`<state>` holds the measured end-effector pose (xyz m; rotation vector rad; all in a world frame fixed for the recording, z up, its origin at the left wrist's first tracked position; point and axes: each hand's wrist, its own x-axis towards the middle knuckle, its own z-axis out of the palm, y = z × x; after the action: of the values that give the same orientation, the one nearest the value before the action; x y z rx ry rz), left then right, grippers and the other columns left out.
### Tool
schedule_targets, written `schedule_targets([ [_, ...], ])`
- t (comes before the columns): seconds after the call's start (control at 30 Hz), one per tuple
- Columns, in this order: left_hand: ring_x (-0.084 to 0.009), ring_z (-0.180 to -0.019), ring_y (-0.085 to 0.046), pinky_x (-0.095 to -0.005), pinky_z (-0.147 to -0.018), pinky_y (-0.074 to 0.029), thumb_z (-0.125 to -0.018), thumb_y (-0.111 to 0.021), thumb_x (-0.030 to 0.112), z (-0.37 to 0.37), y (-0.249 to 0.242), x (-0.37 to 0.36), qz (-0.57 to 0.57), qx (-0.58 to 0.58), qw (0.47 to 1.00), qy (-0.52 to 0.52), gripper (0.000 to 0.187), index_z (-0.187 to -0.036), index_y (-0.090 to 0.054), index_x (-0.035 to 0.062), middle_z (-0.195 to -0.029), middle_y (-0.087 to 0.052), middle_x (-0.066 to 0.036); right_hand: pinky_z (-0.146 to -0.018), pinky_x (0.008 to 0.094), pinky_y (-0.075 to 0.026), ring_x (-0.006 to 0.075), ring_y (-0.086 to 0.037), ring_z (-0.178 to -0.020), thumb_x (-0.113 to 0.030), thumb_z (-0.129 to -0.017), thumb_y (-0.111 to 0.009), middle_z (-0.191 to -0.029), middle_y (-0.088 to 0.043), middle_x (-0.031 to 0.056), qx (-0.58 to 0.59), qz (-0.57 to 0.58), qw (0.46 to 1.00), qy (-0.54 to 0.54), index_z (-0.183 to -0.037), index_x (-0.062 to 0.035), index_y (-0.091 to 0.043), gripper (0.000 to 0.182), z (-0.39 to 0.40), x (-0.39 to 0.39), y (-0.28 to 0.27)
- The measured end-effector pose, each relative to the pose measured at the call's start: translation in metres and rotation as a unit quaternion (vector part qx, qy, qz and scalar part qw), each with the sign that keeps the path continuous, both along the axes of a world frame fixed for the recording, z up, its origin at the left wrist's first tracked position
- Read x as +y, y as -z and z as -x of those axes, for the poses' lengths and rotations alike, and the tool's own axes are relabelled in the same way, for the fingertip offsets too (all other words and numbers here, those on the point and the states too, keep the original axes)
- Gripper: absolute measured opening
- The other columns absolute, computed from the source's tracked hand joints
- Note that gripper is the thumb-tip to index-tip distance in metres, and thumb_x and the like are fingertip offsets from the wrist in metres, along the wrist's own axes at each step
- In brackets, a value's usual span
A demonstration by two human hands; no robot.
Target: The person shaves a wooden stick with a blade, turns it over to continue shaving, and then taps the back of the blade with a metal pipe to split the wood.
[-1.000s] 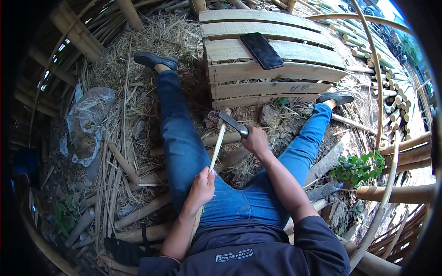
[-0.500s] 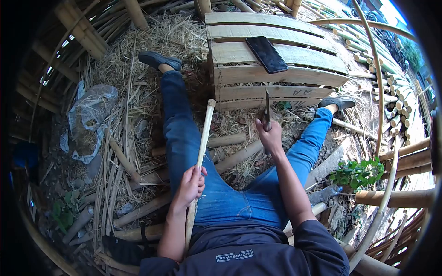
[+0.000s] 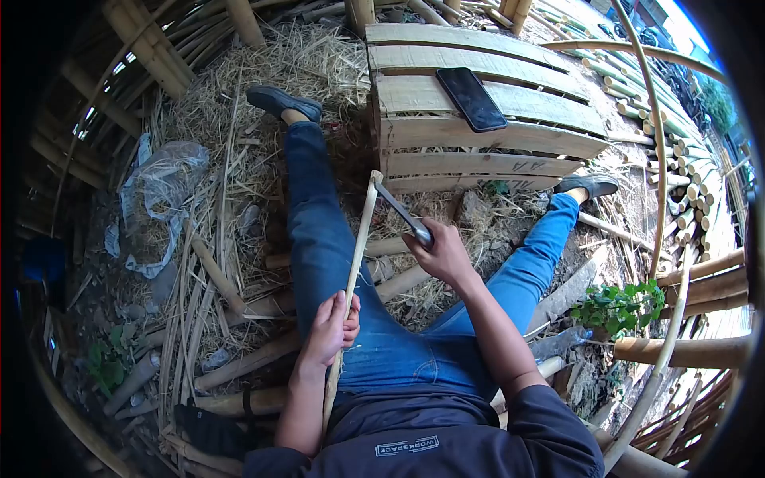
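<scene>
My left hand (image 3: 331,328) is wrapped round the lower part of a pale, peeled stick (image 3: 360,243), which slants upward from beside my waist over my left thigh. In my right hand (image 3: 440,253) is the handle of a knife (image 3: 400,209), its narrow blade pointing up and to the left. The blade's tip end meets the stick close to its knobby top. Small curled shavings hang along the stick near my left hand.
A slatted wooden crate (image 3: 486,137) stands ahead between my feet, with a phone (image 3: 472,99) on top. Bamboo pieces (image 3: 211,275) and straw litter the ground. A clear plastic bag (image 3: 155,203) lies left. Cut bamboo poles (image 3: 689,179) are stacked at right, beyond a leafy plant (image 3: 620,303).
My right hand has moved left, swinging the knife from upright to a leftward slant so its blade reaches the stick's top. The stick has shifted slightly right.
</scene>
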<state>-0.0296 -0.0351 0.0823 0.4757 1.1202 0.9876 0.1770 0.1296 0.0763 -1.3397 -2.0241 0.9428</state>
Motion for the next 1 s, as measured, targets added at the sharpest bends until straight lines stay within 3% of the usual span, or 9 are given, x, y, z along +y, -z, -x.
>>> schedule_targets([
  [0.1,-0.0009,-0.044,-0.028,-0.0184,-0.038,-0.021,-0.107,-0.033,0.045,-0.011,-0.004,0.000,-0.020,0.035,0.999,0.015,0.040,-0.093,-0.047,0.0103,-0.060,-0.032,0.007,-0.065,0.0492,-0.052,0.0408,-0.065,-0.067,-0.021,-0.081,-0.067,-0.066,-0.063,0.0207,-0.070,-0.154,0.986,-0.008,-0.082,-0.0021,-0.062,0.019,0.006,0.010,0.020],
  [0.23,-0.0010,-0.044,-0.029,-0.0192,-0.038,-0.021,-0.107,-0.035,0.045,-0.013,0.010,0.002,-0.007,0.094,0.996,0.001,0.040,-0.092,-0.047,0.0099,-0.060,-0.033,0.007,-0.068,0.0526,-0.053,0.0416,-0.065,-0.070,-0.020,-0.078,-0.065,-0.072,-0.066,0.0197,-0.158,-0.127,0.978,0.059,-0.084,-0.0064,-0.065,0.015,0.011,0.028,0.039],
  [0.33,-0.0007,-0.044,-0.026,-0.0186,-0.037,-0.018,-0.107,-0.033,0.046,-0.009,0.013,0.000,0.016,0.073,0.997,0.004,0.041,-0.094,-0.046,0.0095,-0.061,-0.031,0.007,-0.067,0.0528,-0.053,0.0420,-0.065,-0.070,-0.019,-0.077,-0.065,-0.072,-0.066,0.0206,-0.132,-0.138,0.981,0.038,-0.085,-0.0072,-0.065,0.014,0.014,0.018,0.048],
  [0.53,-0.0010,-0.044,-0.022,-0.0188,-0.038,-0.017,-0.106,-0.034,0.046,-0.003,0.022,0.001,0.051,-0.039,0.997,0.038,0.040,-0.096,-0.046,0.0099,-0.061,-0.028,0.007,-0.071,0.0524,-0.052,0.0434,-0.065,-0.074,-0.023,-0.081,-0.065,-0.076,-0.066,0.0235,-0.170,-0.093,0.979,0.063,-0.086,-0.0048,-0.066,0.019,0.009,0.028,0.061],
  [0.63,-0.0012,-0.045,-0.022,-0.0190,-0.039,-0.018,-0.107,-0.034,0.043,0.002,0.022,0.002,0.063,-0.156,0.984,0.052,0.037,-0.097,-0.047,0.0102,-0.060,-0.026,0.008,-0.073,0.0531,-0.052,0.0439,-0.066,-0.078,-0.025,-0.084,-0.062,-0.080,-0.067,0.0237,-0.098,-0.067,0.990,0.077,-0.090,-0.0040,-0.066,0.022,0.008,0.023,0.061],
  [0.73,-0.0012,-0.046,-0.021,-0.0190,-0.039,-0.019,-0.107,-0.034,0.044,0.000,0.025,-0.001,0.065,-0.191,0.977,0.075,0.037,-0.098,-0.047,0.0100,-0.061,-0.026,0.008,-0.074,0.0524,-0.052,0.0442,-0.065,-0.080,-0.031,-0.087,-0.063,-0.082,-0.067,0.0248,-0.112,-0.020,0.989,0.098,-0.091,-0.0032,-0.067,0.029,0.000,0.033,0.062],
  [0.83,-0.0009,-0.046,-0.022,-0.0181,-0.038,-0.018,-0.107,-0.035,0.044,-0.004,0.027,-0.002,0.065,-0.158,0.983,0.068,0.037,-0.097,-0.046,0.0108,-0.061,-0.027,0.008,-0.074,0.0526,-0.052,0.0451,-0.065,-0.080,-0.035,-0.088,-0.064,-0.081,-0.067,0.0258,-0.147,-0.021,0.984,0.094,-0.089,-0.0024,-0.067,0.032,-0.012,0.030,0.050],
  [1.0,-0.0005,-0.046,-0.025,-0.0168,-0.038,-0.020,-0.107,-0.037,0.043,-0.018,0.024,-0.001,0.058,-0.055,0.995,0.056,0.035,-0.096,-0.047,0.0114,-0.062,-0.029,0.007,-0.073,0.0522,-0.053,0.0451,-0.065,-0.078,-0.035,-0.087,-0.064,-0.077,-0.066,0.0266,-0.087,-0.011,0.992,0.096,-0.085,0.0000,-0.068,0.035,-0.010,0.023,0.051],
])
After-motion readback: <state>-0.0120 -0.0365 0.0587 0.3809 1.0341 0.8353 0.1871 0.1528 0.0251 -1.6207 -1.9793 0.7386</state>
